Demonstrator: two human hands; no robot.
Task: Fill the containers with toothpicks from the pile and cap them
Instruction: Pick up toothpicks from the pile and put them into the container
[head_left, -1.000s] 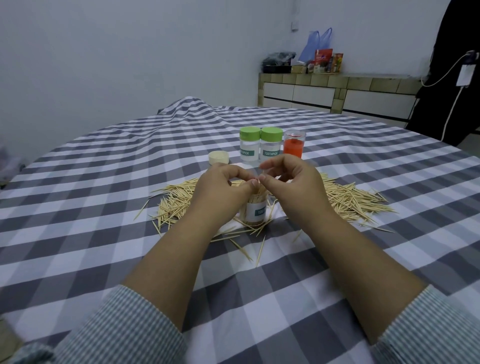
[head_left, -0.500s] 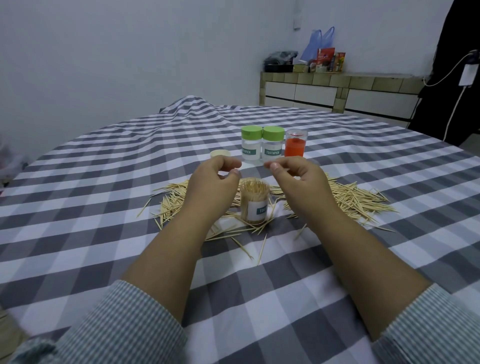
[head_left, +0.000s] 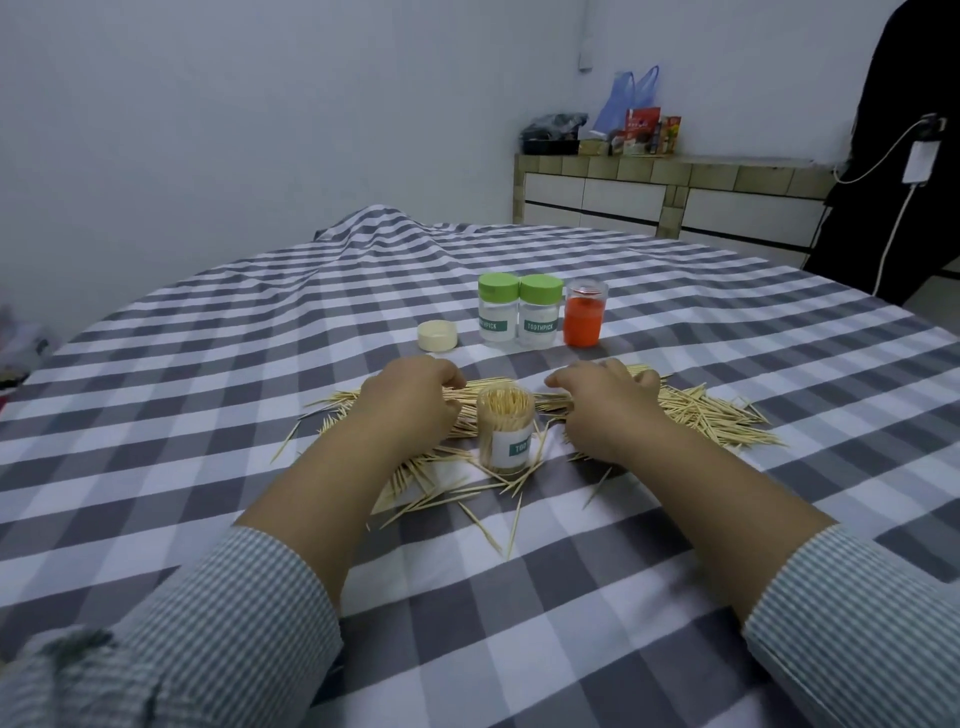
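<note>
Flanking a clear cylindrical jar (head_left: 505, 432) bristling with toothpicks, both hands' curled fingers (head_left: 451, 383) grip thin wooden sticks (head_left: 696, 415).

**Striped sleeves, bare forearms**

Two bare forearms, each ending in a bare hand, left hand (head_left: 410, 405) and right hand (head_left: 608, 410). Long sleeves (head_left: 234, 623) in fine grey-green and white stripes, pushed up short of the wrists. No rings, watch or gloves visible.

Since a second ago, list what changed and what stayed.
Both hands dropped from above the open jar: left hand and right hand now rest on the toothpick pile beside it. Jar, loose cap and green-capped jars stayed.
</note>
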